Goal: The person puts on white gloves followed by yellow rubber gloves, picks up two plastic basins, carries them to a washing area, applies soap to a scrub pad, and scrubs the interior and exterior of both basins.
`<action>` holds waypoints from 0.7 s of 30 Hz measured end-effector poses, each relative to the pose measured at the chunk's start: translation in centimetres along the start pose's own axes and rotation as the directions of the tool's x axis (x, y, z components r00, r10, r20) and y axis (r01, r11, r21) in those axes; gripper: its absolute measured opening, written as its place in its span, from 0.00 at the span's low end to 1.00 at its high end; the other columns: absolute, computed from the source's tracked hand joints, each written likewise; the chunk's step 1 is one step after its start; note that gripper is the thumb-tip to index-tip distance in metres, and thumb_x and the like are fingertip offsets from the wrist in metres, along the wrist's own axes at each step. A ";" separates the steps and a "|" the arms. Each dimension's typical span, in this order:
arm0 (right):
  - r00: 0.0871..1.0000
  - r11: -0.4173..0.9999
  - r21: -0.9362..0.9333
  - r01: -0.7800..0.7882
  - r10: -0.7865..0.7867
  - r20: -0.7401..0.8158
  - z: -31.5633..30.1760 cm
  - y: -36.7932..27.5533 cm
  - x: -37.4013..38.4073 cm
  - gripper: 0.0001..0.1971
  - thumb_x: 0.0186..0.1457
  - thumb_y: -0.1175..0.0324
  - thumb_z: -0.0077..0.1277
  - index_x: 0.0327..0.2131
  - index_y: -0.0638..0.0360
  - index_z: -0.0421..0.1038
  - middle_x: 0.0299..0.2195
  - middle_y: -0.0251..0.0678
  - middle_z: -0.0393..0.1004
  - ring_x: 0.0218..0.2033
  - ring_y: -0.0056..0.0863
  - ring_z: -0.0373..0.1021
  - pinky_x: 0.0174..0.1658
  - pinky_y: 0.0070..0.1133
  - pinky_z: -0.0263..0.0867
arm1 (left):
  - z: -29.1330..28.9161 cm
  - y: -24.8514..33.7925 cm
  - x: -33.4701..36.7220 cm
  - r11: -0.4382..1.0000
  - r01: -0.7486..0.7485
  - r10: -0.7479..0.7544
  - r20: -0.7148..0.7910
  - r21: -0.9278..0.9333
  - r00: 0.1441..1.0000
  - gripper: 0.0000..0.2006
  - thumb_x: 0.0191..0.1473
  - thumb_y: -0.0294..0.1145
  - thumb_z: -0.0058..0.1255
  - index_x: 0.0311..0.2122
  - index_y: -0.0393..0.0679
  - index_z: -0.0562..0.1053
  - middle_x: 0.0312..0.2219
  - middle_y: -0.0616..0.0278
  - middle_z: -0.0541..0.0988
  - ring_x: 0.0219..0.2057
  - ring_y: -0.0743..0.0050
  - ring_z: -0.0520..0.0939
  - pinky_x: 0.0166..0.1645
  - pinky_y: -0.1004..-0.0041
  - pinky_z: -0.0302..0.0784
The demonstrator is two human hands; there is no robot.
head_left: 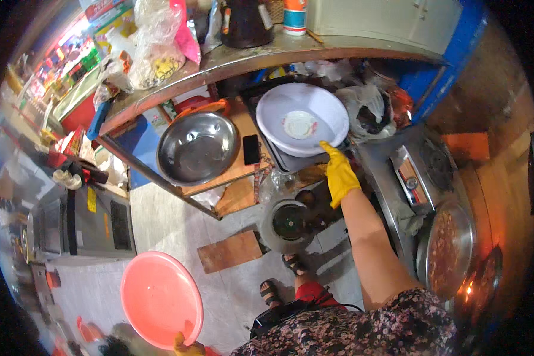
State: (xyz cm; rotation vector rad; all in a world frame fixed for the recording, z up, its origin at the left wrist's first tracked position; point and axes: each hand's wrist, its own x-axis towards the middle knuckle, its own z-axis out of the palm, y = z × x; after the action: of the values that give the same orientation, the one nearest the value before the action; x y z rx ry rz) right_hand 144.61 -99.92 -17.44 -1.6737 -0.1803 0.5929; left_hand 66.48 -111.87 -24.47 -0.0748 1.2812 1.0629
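Head view. Item: my left hand (188, 347), in a yellow rubber glove, partly cut by the lower edge; fingers closed on the rim of a round, pink plastic basin (160, 302). The basin is tilted, its inside facing me, left of my feet.

Item: my right hand (341, 178), in a matching yellow glove, arm outstretched; a fingertip lies over the near rim of a round, white plastic basin (332, 111) with a floral print on its bottom. The other fingers are poorly seen from above, so I cannot tell whether they grip. This basin sits on a black rectangular tray (287, 162), beneath a long metal shelf (246, 54).

Item: a wide, shiny steel bowl (199, 148), left of the white basin, on a brown wooden board (241, 123). Between the two vessels, a black rectangular phone (251, 150).

Item: a flat brown rectangular panel (230, 251), on the grey tiled floor (166, 228).

Item: at my right, a round metal pan of reddish-brown food (451, 249).
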 end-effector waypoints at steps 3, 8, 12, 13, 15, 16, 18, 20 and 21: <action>0.985 0.994 -0.106 0.021 -0.003 0.174 5.5 -0.7 -0.7 0.19 0.66 0.63 0.46 0.58 0.48 0.72 0.37 0.43 0.75 0.34 0.33 0.70 0.40 0.29 0.69 | -0.7 -0.9 -2.5 0.995 -0.062 0.055 -0.084 -0.080 0.995 0.25 0.55 0.37 0.56 0.58 0.44 0.70 0.40 0.54 0.81 0.33 0.61 0.81 0.34 0.65 0.81; 0.971 0.994 0.060 -0.090 0.074 0.229 0.6 4.9 11.5 0.25 0.64 0.55 0.47 0.58 0.61 0.70 0.43 0.42 0.79 0.41 0.42 0.71 0.50 0.36 0.66 | 3.4 -6.2 -3.9 0.973 -0.055 0.034 -0.095 -0.224 0.995 0.23 0.53 0.32 0.57 0.56 0.42 0.72 0.42 0.54 0.82 0.33 0.61 0.84 0.29 0.64 0.82; 0.950 0.964 0.022 -0.264 0.256 0.181 5.1 -0.1 3.3 0.17 0.63 0.68 0.49 0.53 0.63 0.72 0.44 0.42 0.76 0.38 0.40 0.70 0.44 0.29 0.67 | -1.3 -9.4 -10.4 0.934 -0.231 0.189 -0.172 -0.274 0.967 0.19 0.54 0.29 0.56 0.52 0.41 0.73 0.42 0.53 0.82 0.34 0.60 0.85 0.31 0.65 0.84; 0.972 0.991 -0.078 -0.107 0.121 0.200 4.0 0.0 3.9 0.16 0.63 0.69 0.49 0.52 0.64 0.73 0.44 0.42 0.76 0.38 0.39 0.70 0.43 0.29 0.67 | 1.6 -9.0 -11.4 0.935 -0.249 0.216 -0.153 -0.251 0.964 0.17 0.54 0.28 0.55 0.50 0.41 0.74 0.41 0.54 0.82 0.34 0.60 0.85 0.33 0.66 0.85; 0.962 0.946 -0.263 0.191 -0.127 0.242 0.9 1.4 6.9 0.14 0.63 0.69 0.48 0.49 0.65 0.73 0.45 0.42 0.75 0.38 0.36 0.70 0.40 0.30 0.67 | 2.5 -9.0 -11.6 0.894 -0.321 0.261 -0.221 -0.311 0.940 0.13 0.56 0.26 0.54 0.47 0.40 0.74 0.40 0.55 0.82 0.33 0.61 0.85 0.33 0.67 0.85; 0.966 0.970 -0.199 0.142 -0.092 0.241 1.9 1.3 5.8 0.14 0.64 0.68 0.48 0.49 0.65 0.73 0.44 0.42 0.75 0.38 0.36 0.71 0.40 0.30 0.67 | 1.3 -9.3 -11.5 0.837 -0.390 0.267 -0.336 -0.384 0.903 0.11 0.56 0.26 0.53 0.45 0.40 0.74 0.39 0.55 0.82 0.32 0.62 0.85 0.31 0.68 0.85; 0.981 0.998 -0.032 -0.057 0.062 0.184 2.9 -0.5 0.9 0.15 0.64 0.65 0.48 0.48 0.64 0.74 0.44 0.42 0.75 0.39 0.36 0.71 0.39 0.31 0.67 | -0.5 -9.1 -11.9 0.777 -0.472 0.275 -0.450 -0.416 0.850 0.08 0.57 0.25 0.52 0.43 0.40 0.75 0.36 0.58 0.82 0.29 0.65 0.84 0.29 0.70 0.84; 0.978 0.997 0.039 -0.072 0.063 0.200 2.0 -0.9 -1.9 0.17 0.64 0.62 0.49 0.48 0.64 0.74 0.44 0.43 0.76 0.40 0.37 0.71 0.40 0.30 0.67 | -2.4 -8.3 -11.8 0.737 -0.503 0.245 -0.515 -0.451 0.822 0.07 0.58 0.25 0.51 0.42 0.41 0.74 0.33 0.60 0.81 0.26 0.68 0.82 0.27 0.72 0.82; 0.970 0.998 0.067 -0.020 0.003 0.244 0.6 -0.3 -2.2 0.18 0.63 0.60 0.50 0.48 0.65 0.74 0.44 0.43 0.76 0.40 0.37 0.71 0.41 0.30 0.67 | -3.6 -7.7 -11.5 0.688 -0.512 0.191 -0.552 -0.514 0.812 0.07 0.59 0.26 0.51 0.42 0.41 0.74 0.32 0.60 0.81 0.25 0.68 0.81 0.26 0.73 0.81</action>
State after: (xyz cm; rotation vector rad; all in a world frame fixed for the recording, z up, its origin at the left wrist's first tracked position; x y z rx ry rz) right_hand 142.53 -100.33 -16.56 -1.5327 -0.3243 0.8047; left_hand 70.06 -125.10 -20.37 -0.6638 1.3115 1.9060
